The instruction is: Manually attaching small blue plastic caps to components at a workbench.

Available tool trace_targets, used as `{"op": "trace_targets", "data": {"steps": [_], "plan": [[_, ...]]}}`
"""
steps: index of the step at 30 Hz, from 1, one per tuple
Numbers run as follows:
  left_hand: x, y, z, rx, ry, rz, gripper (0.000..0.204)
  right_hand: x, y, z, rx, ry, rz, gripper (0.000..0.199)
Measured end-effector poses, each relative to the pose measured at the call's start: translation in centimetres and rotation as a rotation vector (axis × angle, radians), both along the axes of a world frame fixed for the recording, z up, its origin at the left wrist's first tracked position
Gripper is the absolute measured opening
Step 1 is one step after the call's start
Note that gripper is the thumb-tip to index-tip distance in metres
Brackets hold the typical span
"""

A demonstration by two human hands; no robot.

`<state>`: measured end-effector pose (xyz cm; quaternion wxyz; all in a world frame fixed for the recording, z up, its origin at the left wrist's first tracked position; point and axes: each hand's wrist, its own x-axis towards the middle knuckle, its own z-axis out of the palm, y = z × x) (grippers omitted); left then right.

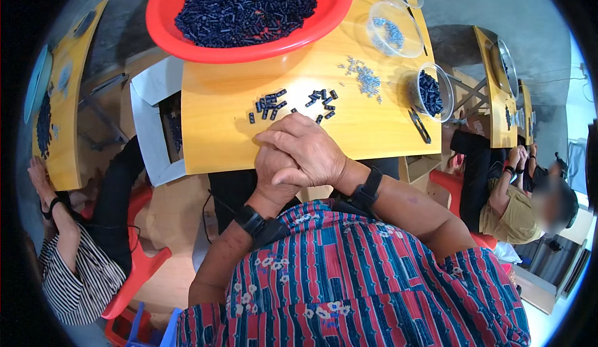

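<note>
My right hand (308, 146) lies across my left hand (272, 171) at the near edge of the yellow table, its fingers curled over it. The left hand's fingers are mostly hidden underneath. Just beyond my hands are two loose groups of small black rectangular pieces, a left group (269, 103) and a right group (324, 103). One more black piece touches or nearly touches my right fingertips. A scatter of small silvery metal parts (367, 83) lies farther right.
A red basin (249, 53) heaped with black pieces stands at the far side. Right of it are a clear tub (408, 48) of silvery parts, a clear tub (418, 107) of black pieces and a black-handled tool (420, 127). An open carton (152, 123) stands left. People sit at tables on both sides.
</note>
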<state>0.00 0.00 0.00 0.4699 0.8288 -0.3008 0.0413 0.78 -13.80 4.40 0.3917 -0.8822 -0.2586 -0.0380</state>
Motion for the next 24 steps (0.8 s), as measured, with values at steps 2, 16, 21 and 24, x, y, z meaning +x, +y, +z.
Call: {"op": "trace_targets", "data": {"steps": [2, 16, 21, 24], "plan": [[-0.4, 0.1, 0.0, -0.059, 0.026, 0.019, 0.029, -0.3, 0.1, 0.2, 0.0, -0.012, -0.002, 0.083], [-0.1, -0.1, 0.5, -0.001, -0.058, 0.032, 0.027, -0.2, -0.2, -0.2, -0.022, -0.043, 0.0, 0.081], [0.1, 0.1, 0.6, 0.059, -0.08, 0.008, 0.023, 0.1, -0.2, -0.8, -0.024, -0.083, 0.004, 0.078], [0.4, 0.0, 0.7, 0.043, -0.133, 0.029, 0.018, 1.0, -1.1, -1.0, 0.063, -0.072, 0.085, 0.06]]}}
